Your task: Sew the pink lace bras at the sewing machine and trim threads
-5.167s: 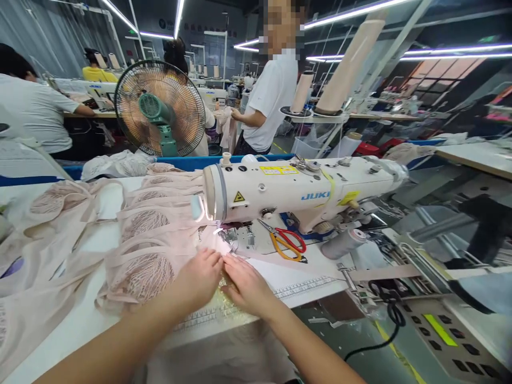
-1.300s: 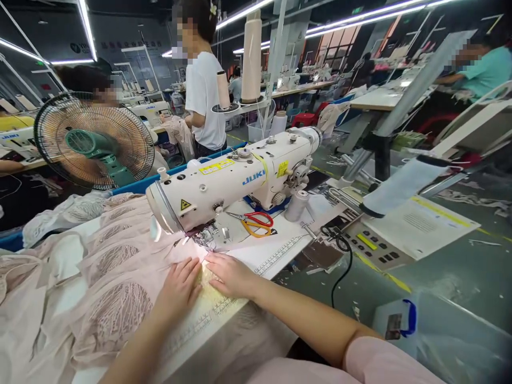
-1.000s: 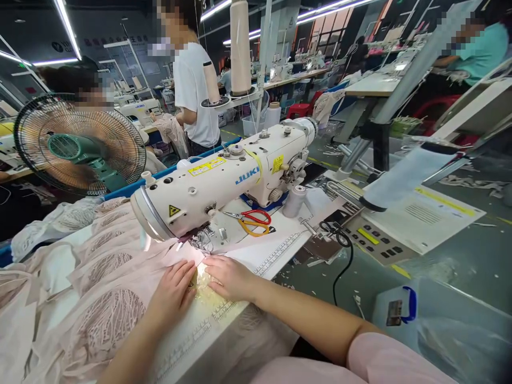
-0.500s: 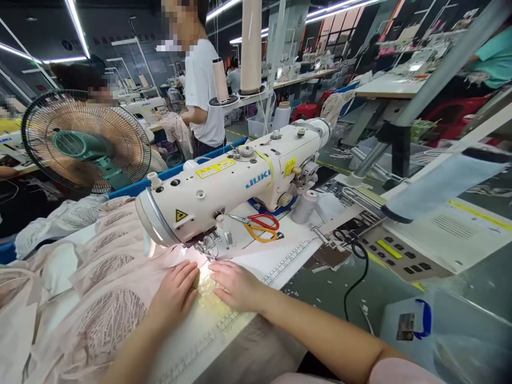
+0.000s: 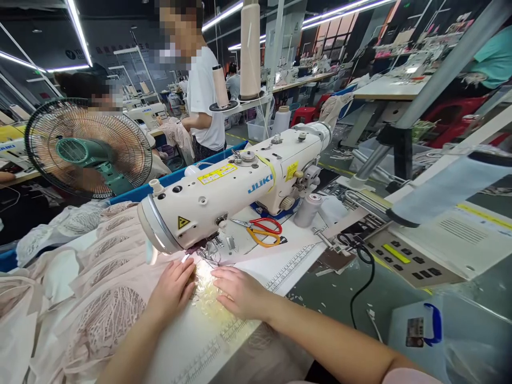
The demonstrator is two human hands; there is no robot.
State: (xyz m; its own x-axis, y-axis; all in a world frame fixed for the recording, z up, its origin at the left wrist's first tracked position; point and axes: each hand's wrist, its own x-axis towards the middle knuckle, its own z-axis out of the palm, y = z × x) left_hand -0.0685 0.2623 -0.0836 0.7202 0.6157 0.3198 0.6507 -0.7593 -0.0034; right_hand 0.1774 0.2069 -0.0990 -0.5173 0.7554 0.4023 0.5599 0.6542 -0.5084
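Note:
My left hand [image 5: 172, 288] lies flat, fingers stretched, on pale pink lace fabric [image 5: 100, 314] just left of the needle of a white JUKI sewing machine [image 5: 232, 192]. My right hand [image 5: 239, 290] lies flat beside it, fingers spread, pressing a small yellowish lace piece [image 5: 208, 301] against the white table [image 5: 200, 346]. Both hands sit just in front of the presser foot [image 5: 208, 255], which is brightly lit by the machine's lamp. Neither hand grips anything.
Red-and-orange scissors [image 5: 260, 230] lie under the machine arm, next to a thread spool [image 5: 307, 209]. A green fan [image 5: 86, 150] stands back left. A control panel [image 5: 404, 258] and black cable [image 5: 360, 282] are on the right. A person in a white shirt [image 5: 204, 101] stands behind.
Over the last five seconds the view turned left to right and back a little. My hands have stayed flat on the fabric in front of the needle, shifting only slightly.

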